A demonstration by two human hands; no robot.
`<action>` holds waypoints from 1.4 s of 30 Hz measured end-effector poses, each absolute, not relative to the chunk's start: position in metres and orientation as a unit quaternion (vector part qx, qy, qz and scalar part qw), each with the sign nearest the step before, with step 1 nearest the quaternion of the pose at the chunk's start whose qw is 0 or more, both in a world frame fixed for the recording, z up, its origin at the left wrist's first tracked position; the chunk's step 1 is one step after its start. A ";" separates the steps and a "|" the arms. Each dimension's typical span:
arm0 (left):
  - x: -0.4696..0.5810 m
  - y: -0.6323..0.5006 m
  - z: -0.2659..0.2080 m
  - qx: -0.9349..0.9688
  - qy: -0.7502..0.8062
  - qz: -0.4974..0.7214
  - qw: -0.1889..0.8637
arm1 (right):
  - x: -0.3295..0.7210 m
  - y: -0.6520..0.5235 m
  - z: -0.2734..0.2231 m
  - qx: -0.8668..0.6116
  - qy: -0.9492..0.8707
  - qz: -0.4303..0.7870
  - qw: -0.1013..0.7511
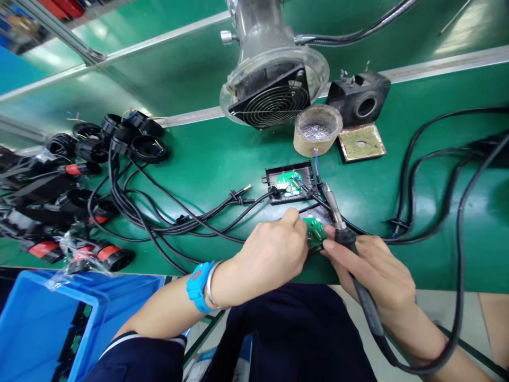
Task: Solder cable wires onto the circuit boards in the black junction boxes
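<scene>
My left hand (274, 246) is closed at the left edge of a green circuit board (316, 233), its fingertips partly hidden. The board sits over a black plastic case half (320, 212) at the front of the bench. My right hand (379, 270) is wrapped around a soldering iron (368, 307), its metal tip (329, 193) pointing up and away from me. The thumb and a fingertip of that hand also touch the board's right edge. Just beyond lies another open black case (272, 175) with a green board (289, 183) and black cables inside.
A solder pot (318, 132) stands beyond the cases, beside a black iron stand (360, 98) with a sponge tray (361, 143). A fume extractor (274, 95) hangs above. Black cables (159, 228) and housings (123, 135) crowd the left. A blue bin (99, 302) is at lower left.
</scene>
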State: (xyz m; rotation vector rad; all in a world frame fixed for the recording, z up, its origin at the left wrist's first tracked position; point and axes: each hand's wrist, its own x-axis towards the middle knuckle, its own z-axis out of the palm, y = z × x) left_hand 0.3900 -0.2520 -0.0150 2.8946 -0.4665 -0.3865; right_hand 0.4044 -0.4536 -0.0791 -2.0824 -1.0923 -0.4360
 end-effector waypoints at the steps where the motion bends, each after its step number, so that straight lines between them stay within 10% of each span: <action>1: 0.389 -0.253 -0.017 0.975 -0.153 -0.131 0.094 | 0.404 -0.452 -0.079 -0.811 -0.420 -0.177 0.366; 42: 0.391 -0.254 -0.024 0.974 -0.095 -0.137 0.154 | 0.428 -0.467 -0.020 -0.785 -0.490 -0.016 0.379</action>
